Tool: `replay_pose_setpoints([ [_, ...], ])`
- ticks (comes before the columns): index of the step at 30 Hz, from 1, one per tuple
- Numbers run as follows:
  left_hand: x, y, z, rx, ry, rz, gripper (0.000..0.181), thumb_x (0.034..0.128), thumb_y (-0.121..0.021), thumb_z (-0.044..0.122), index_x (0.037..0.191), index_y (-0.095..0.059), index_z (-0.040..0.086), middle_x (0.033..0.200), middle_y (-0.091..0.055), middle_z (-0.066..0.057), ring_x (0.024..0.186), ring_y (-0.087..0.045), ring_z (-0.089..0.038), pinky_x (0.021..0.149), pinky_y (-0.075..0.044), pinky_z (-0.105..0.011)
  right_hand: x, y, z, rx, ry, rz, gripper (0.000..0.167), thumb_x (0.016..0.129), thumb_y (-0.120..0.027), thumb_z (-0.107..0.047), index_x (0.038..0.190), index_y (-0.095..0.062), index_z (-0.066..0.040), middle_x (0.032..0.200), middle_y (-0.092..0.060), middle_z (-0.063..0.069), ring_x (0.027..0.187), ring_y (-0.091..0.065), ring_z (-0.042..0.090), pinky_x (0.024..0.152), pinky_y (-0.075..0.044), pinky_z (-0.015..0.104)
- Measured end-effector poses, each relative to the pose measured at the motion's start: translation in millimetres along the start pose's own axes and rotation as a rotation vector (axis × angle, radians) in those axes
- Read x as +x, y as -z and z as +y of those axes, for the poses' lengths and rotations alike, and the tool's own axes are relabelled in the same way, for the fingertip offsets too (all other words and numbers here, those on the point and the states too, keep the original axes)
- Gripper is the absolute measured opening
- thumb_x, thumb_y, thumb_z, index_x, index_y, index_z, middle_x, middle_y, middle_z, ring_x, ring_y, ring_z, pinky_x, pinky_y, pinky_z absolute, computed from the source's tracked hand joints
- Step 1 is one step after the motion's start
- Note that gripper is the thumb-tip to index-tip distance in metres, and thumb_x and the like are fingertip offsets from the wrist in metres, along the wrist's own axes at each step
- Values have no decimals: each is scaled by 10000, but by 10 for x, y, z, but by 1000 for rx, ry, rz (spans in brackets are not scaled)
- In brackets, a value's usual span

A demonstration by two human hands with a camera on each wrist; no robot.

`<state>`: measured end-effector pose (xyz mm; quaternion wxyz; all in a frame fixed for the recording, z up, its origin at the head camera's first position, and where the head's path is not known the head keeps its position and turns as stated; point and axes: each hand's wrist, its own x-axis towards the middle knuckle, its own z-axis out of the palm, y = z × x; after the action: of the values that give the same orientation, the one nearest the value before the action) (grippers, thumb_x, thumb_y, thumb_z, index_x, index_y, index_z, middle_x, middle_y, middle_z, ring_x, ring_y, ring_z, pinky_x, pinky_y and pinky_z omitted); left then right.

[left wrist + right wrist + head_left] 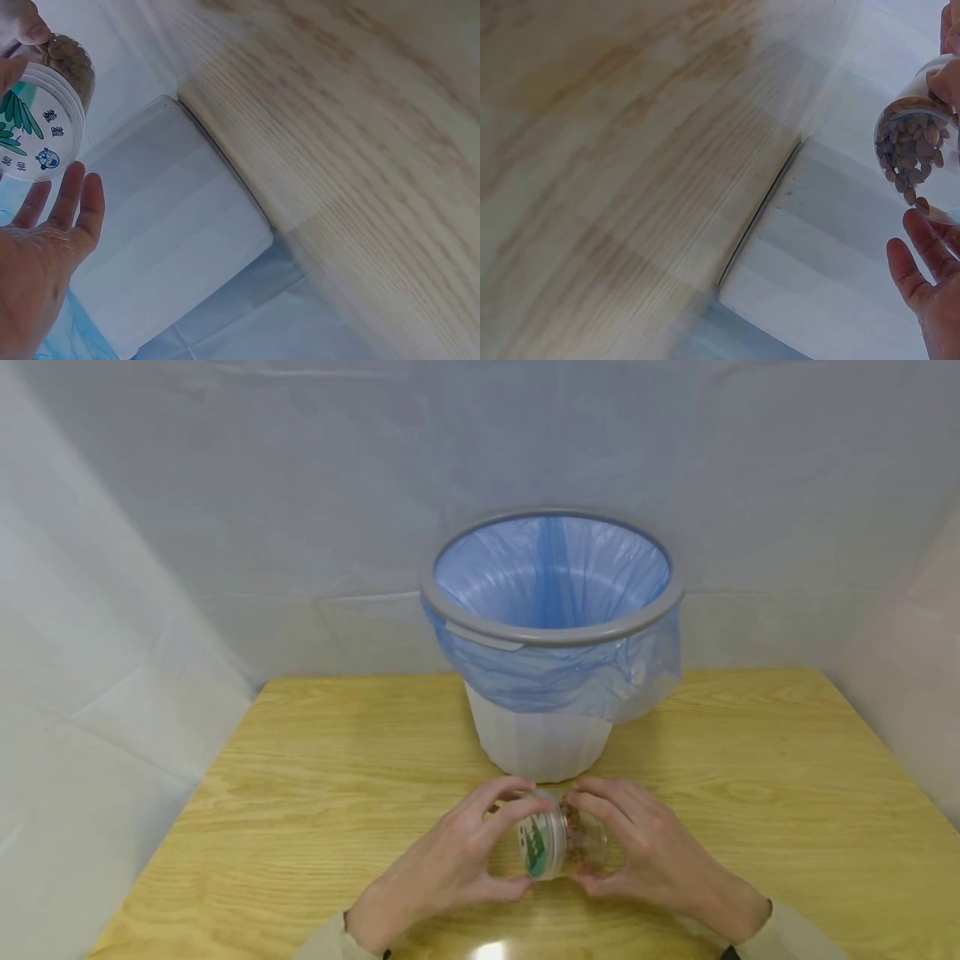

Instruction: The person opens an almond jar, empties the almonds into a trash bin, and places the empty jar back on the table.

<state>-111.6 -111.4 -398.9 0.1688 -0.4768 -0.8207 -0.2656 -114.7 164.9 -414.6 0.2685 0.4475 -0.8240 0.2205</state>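
A Two-Handed Grip

The desk (337,760) carried a bin (543,743) before its back edge; nearer, midway between side edges, the right hand (648,843) pinched a jar (583,839), the left hand (465,843) its lid (535,845). Loosening seemed in hand, the next move calling for opposed twisting.

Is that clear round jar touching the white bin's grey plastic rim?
Apart: in the head view, blue plastic liner and white bin wall show between jar and rim.
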Motion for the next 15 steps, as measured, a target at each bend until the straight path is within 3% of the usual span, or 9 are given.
replay_pose_setpoints([
  [10,15,-8,-25,47,-6,10,960,728,-912,368,1516,-395,183,1444,-492,-98,1247,-596,-207,1029,-556,-375,10,-12,24,-4,5,21,789,680,-897,-402,1317,-607,-38,1286,-637,94,1092,-634,204,963,-512,311],
  [15,2,-22,-48,134,-36,29,955,712,-911,362,1504,-407,185,1466,-486,-124,1240,-609,-247,1009,-564,-395,20,-13,43,-12,18,49,811,644,-906,-394,1306,-612,-29,1277,-647,104,1103,-639,227,1006,-500,304],
])
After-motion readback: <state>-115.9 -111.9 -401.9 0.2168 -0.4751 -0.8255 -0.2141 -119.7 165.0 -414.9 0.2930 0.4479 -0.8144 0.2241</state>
